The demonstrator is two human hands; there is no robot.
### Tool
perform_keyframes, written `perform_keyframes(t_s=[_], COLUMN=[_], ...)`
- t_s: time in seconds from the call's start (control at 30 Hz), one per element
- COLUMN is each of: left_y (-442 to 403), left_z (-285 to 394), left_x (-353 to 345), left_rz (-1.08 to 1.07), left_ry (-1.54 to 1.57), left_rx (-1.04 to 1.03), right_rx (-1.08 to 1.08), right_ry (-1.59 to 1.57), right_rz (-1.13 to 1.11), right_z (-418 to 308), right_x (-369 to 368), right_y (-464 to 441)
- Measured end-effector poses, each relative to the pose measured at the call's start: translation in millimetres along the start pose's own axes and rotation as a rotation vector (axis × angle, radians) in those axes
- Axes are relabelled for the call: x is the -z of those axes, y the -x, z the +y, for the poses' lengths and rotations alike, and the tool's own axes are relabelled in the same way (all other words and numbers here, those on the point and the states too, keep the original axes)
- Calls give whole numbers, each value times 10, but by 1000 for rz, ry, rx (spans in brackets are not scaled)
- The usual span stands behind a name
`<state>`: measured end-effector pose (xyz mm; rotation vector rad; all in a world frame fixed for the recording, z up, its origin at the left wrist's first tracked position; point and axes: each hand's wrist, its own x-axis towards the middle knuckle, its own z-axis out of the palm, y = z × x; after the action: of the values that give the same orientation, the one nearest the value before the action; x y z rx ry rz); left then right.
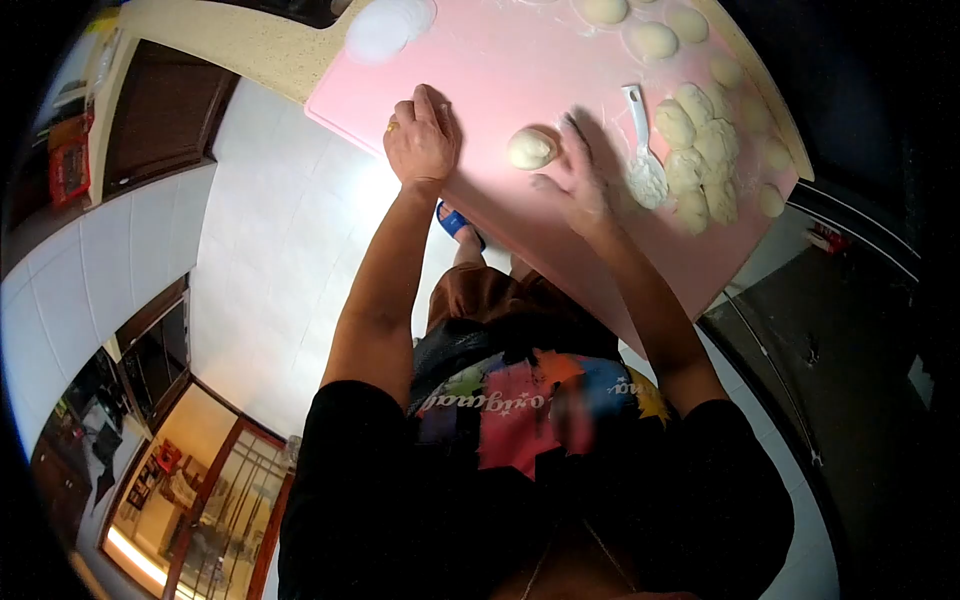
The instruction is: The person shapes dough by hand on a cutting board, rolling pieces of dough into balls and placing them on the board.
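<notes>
A dough ball [532,149] sits on the pink mat [490,80] between my two hands. My right hand [578,185] is just right of it, thumb and fingers apart and curved toward its side; I cannot tell whether they touch it. Farther left, my left hand [420,145], with a ring on one finger, rests at the mat's near edge. Its fingers are curled down and together, and the palm side is hidden. Right of my right hand lies a white scoop [645,165] filled with flour.
A cluster of dough pieces [700,150] lies beyond the scoop. Several round dough balls [653,41] line the mat's far right side. A pile of white flour [385,25] is at the far left corner. Cabinets [160,100] stand to the left.
</notes>
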<state>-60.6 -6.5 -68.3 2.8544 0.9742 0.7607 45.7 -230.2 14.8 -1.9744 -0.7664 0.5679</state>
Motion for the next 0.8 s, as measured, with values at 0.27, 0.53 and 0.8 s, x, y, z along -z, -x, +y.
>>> perform_keyframes(t_s=[0.27,0.53,0.8], left_y=[-9,11,112], left_z=[3,-3,65], left_x=[-28,-129,-146], left_rz=[-136,-89,50], left_ry=[57,387,115], left_rx=[44,190,-43], right_rx=[249,334,181], right_ry=[309,906,1284], right_rz=[91,-283,-101], right_z=[-4,181,61], right_x=[-41,220,607], right_y=[-348,-274,-606])
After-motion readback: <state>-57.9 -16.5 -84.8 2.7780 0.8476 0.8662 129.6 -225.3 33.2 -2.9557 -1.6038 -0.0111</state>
